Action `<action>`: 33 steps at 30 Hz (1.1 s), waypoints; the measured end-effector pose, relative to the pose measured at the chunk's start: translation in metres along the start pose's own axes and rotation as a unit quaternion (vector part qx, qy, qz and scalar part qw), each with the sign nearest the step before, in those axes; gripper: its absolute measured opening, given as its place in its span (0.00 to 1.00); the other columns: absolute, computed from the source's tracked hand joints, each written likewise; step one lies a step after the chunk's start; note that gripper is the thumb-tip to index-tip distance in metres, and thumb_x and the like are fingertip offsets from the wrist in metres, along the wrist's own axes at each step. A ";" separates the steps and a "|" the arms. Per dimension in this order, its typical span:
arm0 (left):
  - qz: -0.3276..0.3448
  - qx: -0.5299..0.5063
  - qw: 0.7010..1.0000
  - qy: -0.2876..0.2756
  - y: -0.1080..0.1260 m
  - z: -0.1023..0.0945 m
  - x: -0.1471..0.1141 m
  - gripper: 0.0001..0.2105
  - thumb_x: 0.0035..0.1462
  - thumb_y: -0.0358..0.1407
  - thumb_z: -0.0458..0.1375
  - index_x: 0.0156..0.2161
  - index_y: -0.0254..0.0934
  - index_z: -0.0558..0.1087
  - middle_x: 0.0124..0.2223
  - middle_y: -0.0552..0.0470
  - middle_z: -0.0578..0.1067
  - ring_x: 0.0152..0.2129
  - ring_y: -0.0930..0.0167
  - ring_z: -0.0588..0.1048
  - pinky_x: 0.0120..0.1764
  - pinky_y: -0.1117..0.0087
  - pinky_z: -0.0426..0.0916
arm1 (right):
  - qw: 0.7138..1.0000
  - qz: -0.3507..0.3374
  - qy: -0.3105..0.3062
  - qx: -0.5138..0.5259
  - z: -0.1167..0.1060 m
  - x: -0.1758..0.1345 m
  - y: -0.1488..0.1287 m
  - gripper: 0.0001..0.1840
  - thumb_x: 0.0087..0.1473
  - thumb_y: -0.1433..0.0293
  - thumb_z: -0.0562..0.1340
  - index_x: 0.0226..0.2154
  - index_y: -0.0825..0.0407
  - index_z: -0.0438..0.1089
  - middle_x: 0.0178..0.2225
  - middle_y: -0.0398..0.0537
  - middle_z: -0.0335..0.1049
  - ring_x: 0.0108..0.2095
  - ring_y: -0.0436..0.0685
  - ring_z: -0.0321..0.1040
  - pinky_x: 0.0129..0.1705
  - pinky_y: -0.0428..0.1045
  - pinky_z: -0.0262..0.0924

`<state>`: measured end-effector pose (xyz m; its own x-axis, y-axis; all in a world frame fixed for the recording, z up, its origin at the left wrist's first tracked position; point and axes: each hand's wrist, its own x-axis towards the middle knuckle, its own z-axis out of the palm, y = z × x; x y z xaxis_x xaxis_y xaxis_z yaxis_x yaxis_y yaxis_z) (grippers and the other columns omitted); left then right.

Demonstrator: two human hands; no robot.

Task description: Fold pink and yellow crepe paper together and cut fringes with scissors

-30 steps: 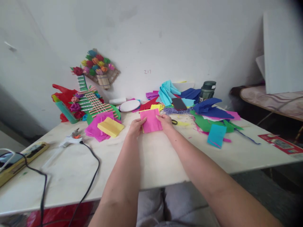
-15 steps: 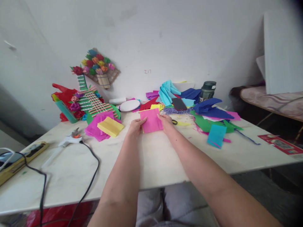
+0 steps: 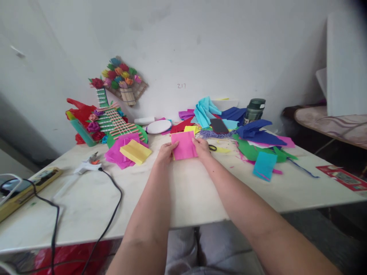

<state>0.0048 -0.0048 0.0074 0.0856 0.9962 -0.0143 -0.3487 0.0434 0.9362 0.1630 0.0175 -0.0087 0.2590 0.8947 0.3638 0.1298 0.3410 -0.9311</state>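
Observation:
Between my hands is a pink paper square [image 3: 185,145], with a thin yellow edge showing behind its top and left side. My left hand [image 3: 167,151] pinches its left edge, thumb on the front. On the opposite edge my right hand [image 3: 202,148] grips it the same way, fingers hidden behind. Just beyond the right hand lie scissors [image 3: 212,148], of which a dark handle shows. A folded yellow paper [image 3: 135,151] rests on magenta paper [image 3: 120,156] to the left of my left hand.
At the left are a glue gun [image 3: 88,165] with a black cord and a power strip [image 3: 43,185]. A guitar-shaped craft [image 3: 114,118] leans near the wall. A phone [image 3: 219,126], a bottle [image 3: 254,110], blue paper [image 3: 255,130] and a turquoise sheet [image 3: 265,165] lie or stand right.
The whole view has shifted slightly, so things on the table appear a little further right. Both hands keep their hold on the pink paper square, which looks nearly unchanged.

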 end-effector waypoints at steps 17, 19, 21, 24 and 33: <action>-0.015 0.038 0.999 -0.034 -0.001 -0.006 0.001 0.16 0.38 0.37 0.67 0.33 0.28 0.73 0.27 0.44 0.76 0.23 0.67 0.76 0.26 0.71 0.70 | 0.983 -0.008 0.003 -0.183 -0.005 -0.001 -0.009 0.15 0.46 0.62 0.55 0.14 0.50 0.57 0.15 0.39 0.53 0.22 0.51 0.50 0.25 0.46 0.43; -0.016 0.045 0.998 -0.043 -0.001 -0.006 0.000 0.17 0.38 0.38 0.67 0.33 0.28 0.73 0.28 0.44 0.76 0.23 0.68 0.75 0.27 0.71 0.70 | 0.979 -0.014 0.011 -0.204 -0.005 0.000 -0.009 0.15 0.47 0.63 0.55 0.14 0.50 0.58 0.15 0.40 0.54 0.21 0.51 0.50 0.25 0.46 0.43; -0.015 0.050 0.997 -0.055 -0.001 -0.005 0.000 0.17 0.39 0.39 0.67 0.33 0.28 0.73 0.28 0.44 0.77 0.23 0.68 0.75 0.27 0.71 0.70 | 0.977 -0.018 0.014 -0.211 -0.005 0.001 -0.007 0.16 0.47 0.63 0.55 0.14 0.50 0.59 0.15 0.40 0.55 0.21 0.51 0.49 0.25 0.45 0.43; -0.013 0.058 0.996 -0.062 -0.002 -0.004 0.000 0.17 0.39 0.39 0.67 0.34 0.29 0.73 0.30 0.43 0.77 0.24 0.68 0.76 0.27 0.71 0.70 | 0.979 -0.016 0.014 -0.205 -0.004 0.003 -0.004 0.16 0.48 0.63 0.56 0.14 0.51 0.61 0.15 0.40 0.57 0.21 0.51 0.51 0.25 0.45 0.44; -0.011 0.026 0.999 -0.036 0.002 0.001 -0.005 0.13 0.42 0.35 0.65 0.33 0.29 0.74 0.28 0.44 0.77 0.25 0.69 0.76 0.28 0.71 0.71 | 0.972 -0.047 0.005 -0.231 -0.004 0.000 -0.008 0.14 0.49 0.62 0.56 0.18 0.51 0.64 0.18 0.43 0.60 0.23 0.51 0.53 0.27 0.46 0.46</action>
<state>0.0048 -0.0102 0.0096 0.1594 0.9872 -0.0108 -0.2982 0.0586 0.9527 0.1660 0.0131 -0.0013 0.2340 0.8621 0.4494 0.5684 0.2537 -0.7827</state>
